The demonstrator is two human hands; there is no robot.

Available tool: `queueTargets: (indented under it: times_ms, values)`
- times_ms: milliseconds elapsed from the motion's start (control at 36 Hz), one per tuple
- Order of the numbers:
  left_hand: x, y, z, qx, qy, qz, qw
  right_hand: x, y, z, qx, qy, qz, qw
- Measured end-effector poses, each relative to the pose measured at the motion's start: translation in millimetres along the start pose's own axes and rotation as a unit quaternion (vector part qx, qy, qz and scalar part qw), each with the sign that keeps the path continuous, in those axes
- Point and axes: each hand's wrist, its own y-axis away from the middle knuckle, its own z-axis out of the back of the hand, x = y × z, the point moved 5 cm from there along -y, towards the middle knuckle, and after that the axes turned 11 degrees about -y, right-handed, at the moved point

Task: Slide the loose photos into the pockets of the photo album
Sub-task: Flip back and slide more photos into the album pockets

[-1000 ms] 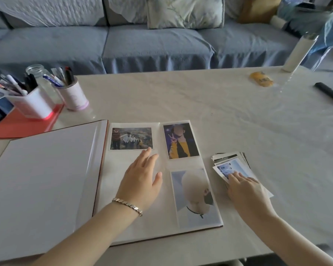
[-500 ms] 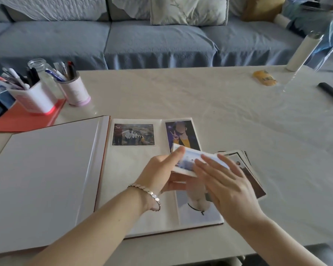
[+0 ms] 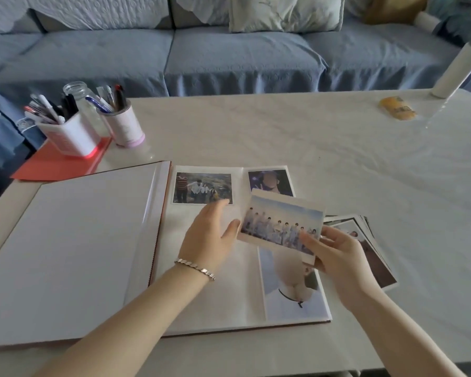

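Photo album: open flat at the near edge of the table, toward its left side. The left leaf is blank and the right page has three pictures in its pockets.

Photo: a group shot, tilted and raised over the right page. My right hand pinches its lower right corner, thumb on the face.

My left hand: wide and relaxed over the bare part of the right page, holding nothing. The thumb tip is just beside the photo's left edge — whether it touches, I cannot tell.

Stack of photos: fanned on the table against the album's right edge, partly behind my right hand.

Pen cups: two, at the far left corner — one on a red folder.
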Motion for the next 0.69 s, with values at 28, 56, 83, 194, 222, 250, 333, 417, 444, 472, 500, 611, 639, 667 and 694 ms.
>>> queueTargets:
  times_ms: [28, 56, 83, 194, 222, 250, 333, 417, 444, 472, 500, 611, 639, 667, 694]
  values:
    - [3, -2, -8, 0.012, -0.056, -0.024, 0.998, 0, -1, 2, -0.01, -0.003, 0.002, 1.0]
    - [7, -3, -16, 0.042, -0.113, -0.028, 0.992, 0, -3, 4, -0.021, -0.005, 0.003, 1.0]
    - [13, -2, -25, 0.085, -0.17, -0.015, 0.982, -2, -4, 7, -0.03, -0.007, 0.006, 1.0]
    - [24, 1, -43, 0.165, -0.266, 0.02, 0.95, -7, -5, 11, -0.049, -0.011, 0.013, 0.999]
    - [24, 2, -45, 0.167, -0.271, 0.023, 0.948, -9, -5, 12, -0.053, -0.005, 0.018, 0.998]
    - [24, 1, -46, 0.168, -0.276, 0.025, 0.946, -10, -5, 13, -0.058, 0.002, 0.023, 0.998]
    - [26, 3, -47, 0.165, -0.294, 0.024, 0.941, -14, -5, 15, -0.064, 0.02, 0.028, 0.997]
    - [26, 4, -47, 0.16, -0.295, 0.019, 0.942, -14, -4, 13, -0.067, 0.04, 0.037, 0.996]
    - [27, 4, -48, 0.159, -0.296, 0.018, 0.942, -14, -4, 12, -0.071, 0.046, 0.043, 0.995]
    - [28, 4, -49, 0.156, -0.296, 0.016, 0.942, -14, -4, 12, -0.076, 0.055, 0.047, 0.995]
    - [28, 4, -49, 0.153, -0.297, 0.014, 0.942, -14, -4, 11, -0.078, 0.067, 0.049, 0.993]
    - [27, 5, -50, 0.141, -0.292, 0.009, 0.946, -16, -4, 5, -0.085, 0.122, 0.057, 0.987]
    - [26, 6, -50, 0.139, -0.289, 0.009, 0.947, -17, -4, 3, -0.086, 0.126, 0.058, 0.987]
    - [26, 6, -49, 0.137, -0.286, 0.01, 0.949, -18, -4, 2, -0.086, 0.125, 0.056, 0.987]
    - [25, 6, -48, 0.134, -0.283, 0.009, 0.95, -19, -4, 1, -0.085, 0.125, 0.052, 0.987]
